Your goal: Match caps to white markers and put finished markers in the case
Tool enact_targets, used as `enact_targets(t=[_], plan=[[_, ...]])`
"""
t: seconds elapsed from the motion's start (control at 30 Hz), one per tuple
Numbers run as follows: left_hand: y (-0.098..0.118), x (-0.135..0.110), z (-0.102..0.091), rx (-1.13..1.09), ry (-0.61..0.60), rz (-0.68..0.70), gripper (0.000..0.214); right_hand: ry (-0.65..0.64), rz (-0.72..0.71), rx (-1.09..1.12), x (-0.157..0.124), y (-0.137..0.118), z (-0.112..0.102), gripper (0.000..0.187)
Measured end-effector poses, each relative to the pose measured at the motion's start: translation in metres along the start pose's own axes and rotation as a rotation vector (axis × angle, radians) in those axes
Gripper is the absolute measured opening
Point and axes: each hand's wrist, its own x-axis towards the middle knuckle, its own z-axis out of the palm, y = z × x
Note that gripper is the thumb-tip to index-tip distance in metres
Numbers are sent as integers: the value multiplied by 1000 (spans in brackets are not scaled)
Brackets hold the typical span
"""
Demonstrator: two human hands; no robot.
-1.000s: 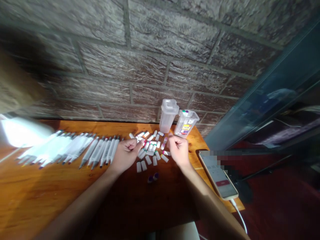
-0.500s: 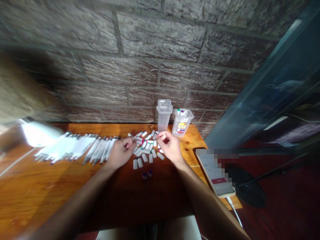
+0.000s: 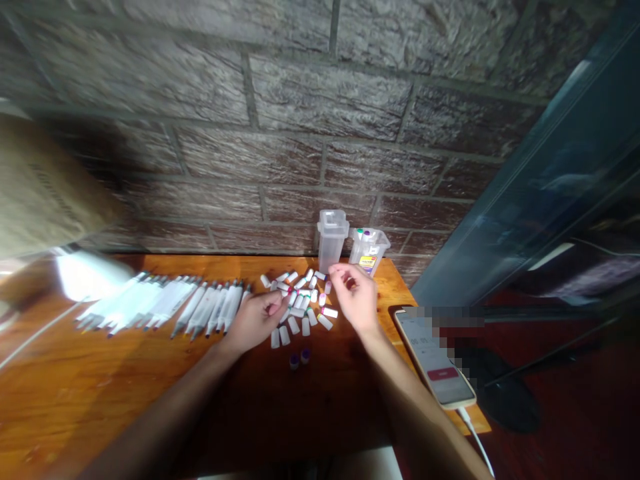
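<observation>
A wooden table carries a row of several uncapped white markers on the left. A scatter of white marker caps lies in the middle. My left hand rests by the caps with its fingers curled, a white marker poking out of it towards the caps. My right hand hovers over the right side of the caps, fingers pinched on something small that I cannot make out. Two dark purple caps stand near the front of the pile.
Two clear plastic containers stand against the brick wall. A phone with a white cable lies at the table's right edge. A cardboard box sits at the left, and a glass panel stands at the right.
My right hand moved from the middle of the cap pile to its right side and rose a little. My left hand shifted slightly right. The camera view tilted a bit.
</observation>
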Motion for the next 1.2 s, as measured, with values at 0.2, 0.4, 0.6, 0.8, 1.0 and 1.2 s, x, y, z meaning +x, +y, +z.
enact_targets(t=[0.2,0.4,0.6,0.8,1.0,1.2], plan=[[1,0,0,-15,20,47,42,182,17,-378,78,-1,-49,31],[-3,-1,5,-21,44,128,43,-124,235,-632,129,-12,-72,34],[-4,-1,3,-12,41,147,43,-227,174,-695,133,-16,-72,28],[-3,-1,1,-1,46,163,43,-337,143,-710,137,-9,-69,34],[-4,-2,1,9,48,159,43,-402,24,-727,140,0,-61,27],[-4,-1,1,11,46,156,43,-421,-13,-697,140,-3,-67,18]])
